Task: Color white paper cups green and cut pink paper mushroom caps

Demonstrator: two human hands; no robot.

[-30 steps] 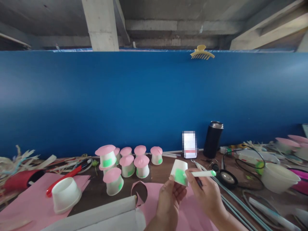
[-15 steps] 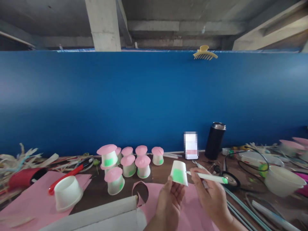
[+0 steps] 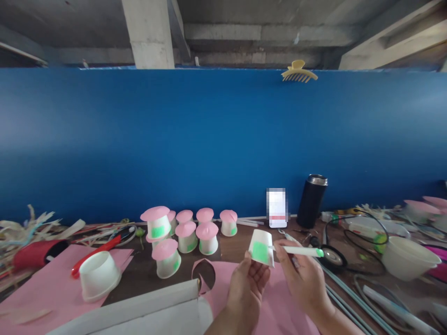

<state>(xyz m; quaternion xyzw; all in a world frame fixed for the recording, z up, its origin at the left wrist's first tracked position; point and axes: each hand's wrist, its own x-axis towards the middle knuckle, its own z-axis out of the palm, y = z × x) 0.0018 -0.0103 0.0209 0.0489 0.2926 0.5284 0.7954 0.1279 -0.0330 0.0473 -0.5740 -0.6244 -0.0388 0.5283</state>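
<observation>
My left hand (image 3: 249, 281) is closed around the lower part of a white paper cup (image 3: 266, 238), held tilted over pink paper (image 3: 223, 298). A bright green patch covers part of the cup's side. Between the fingers of my right hand (image 3: 302, 274) is a white marker with a green end (image 3: 303, 251). Its tip meets the right edge of the green patch. Left of my hands stand several upturned white cups (image 3: 168, 265) with pink paper tops and green patches. A plain white cup (image 3: 99, 274) rests farther left.
A black flask (image 3: 312, 202) and a blurred phone (image 3: 277, 207) stand by the blue partition (image 3: 223, 144). A white bowl (image 3: 408, 258), cables and green-grey rods (image 3: 352, 298) lie at right. Near front left are a white box (image 3: 157, 307) and red-handled tool (image 3: 96, 256).
My right hand and the marker have shifted slightly left, so the tip now lies against the green patch. The view has tipped a little downward.
</observation>
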